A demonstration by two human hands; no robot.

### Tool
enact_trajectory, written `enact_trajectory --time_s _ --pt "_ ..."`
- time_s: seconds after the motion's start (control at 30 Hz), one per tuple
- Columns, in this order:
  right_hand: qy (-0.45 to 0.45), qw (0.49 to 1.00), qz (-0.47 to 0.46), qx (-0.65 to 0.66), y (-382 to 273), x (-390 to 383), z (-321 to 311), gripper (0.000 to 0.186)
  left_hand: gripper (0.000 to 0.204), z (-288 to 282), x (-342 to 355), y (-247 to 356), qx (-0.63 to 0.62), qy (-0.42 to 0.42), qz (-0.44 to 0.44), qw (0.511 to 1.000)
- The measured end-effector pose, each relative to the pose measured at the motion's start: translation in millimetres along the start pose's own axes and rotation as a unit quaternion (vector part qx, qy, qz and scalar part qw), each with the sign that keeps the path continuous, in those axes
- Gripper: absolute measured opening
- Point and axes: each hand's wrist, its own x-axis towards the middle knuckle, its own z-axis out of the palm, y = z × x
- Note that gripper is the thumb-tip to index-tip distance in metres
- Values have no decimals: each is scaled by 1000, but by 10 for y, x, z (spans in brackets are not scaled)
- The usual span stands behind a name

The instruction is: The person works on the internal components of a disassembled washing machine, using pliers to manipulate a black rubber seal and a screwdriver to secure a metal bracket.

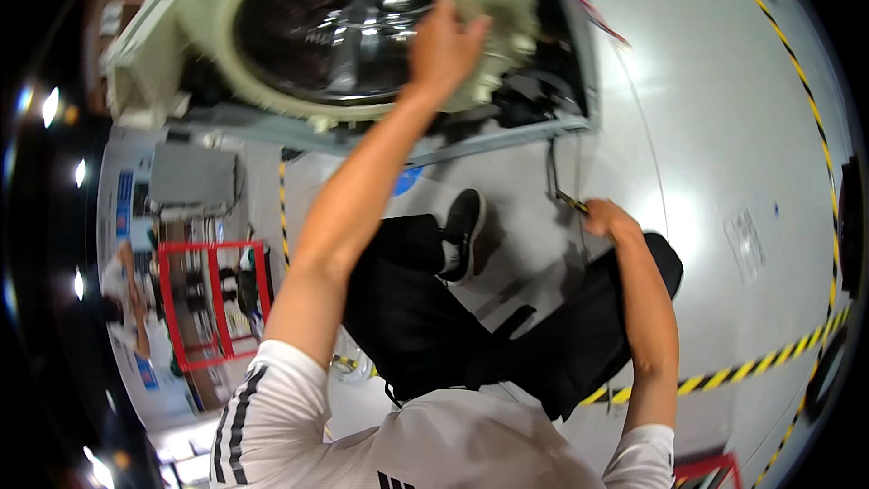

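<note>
A washing-machine-like appliance fills the upper middle, with a pale plastic ring (204, 18) around a dark round glass (308, 27) and a grey metal frame (502, 136). My left hand (445, 50) reaches up to the ring's inner edge at the glass, fingers curled on it, slightly blurred. My right hand (608, 217) is down beside my bent right knee, closed on a slim yellow-and-black handled tool (572, 201). A dark cord or strap (550, 163) hangs from the frame near that tool's tip; whether they touch is unclear.
Coloured wires (597, 14) stick out at the frame's right. Yellow-black floor tape (711, 382) runs right and below. A red rack (213, 299) and a grey cabinet (190, 172) stand left, near another person (127, 290). A clear bag-like item (744, 244) lies on the floor.
</note>
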Motion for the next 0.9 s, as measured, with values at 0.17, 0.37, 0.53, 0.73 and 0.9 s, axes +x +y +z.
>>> enact_trajectory --time_s 0.17,0.37,0.53,0.73,0.9 --pt "-40 998 43 -2 57 51 40 39 36 -87 -371 -318 -99 6 48 994" --pt "-69 996 48 -10 -122 -1 -10 42 43 -694 -1117 -1227 228 -130 20 965" --pt "-45 997 13 -59 -7 96 21 41 42 -895 -1229 -1782 400 -70 113 907" --pt "-57 997 24 -50 -187 24 -12 43 14 -681 -1048 -1933 438 -128 59 888" --pt "-50 997 17 -48 -158 68 -35 45 12 -732 -951 -1895 425 -175 66 886"
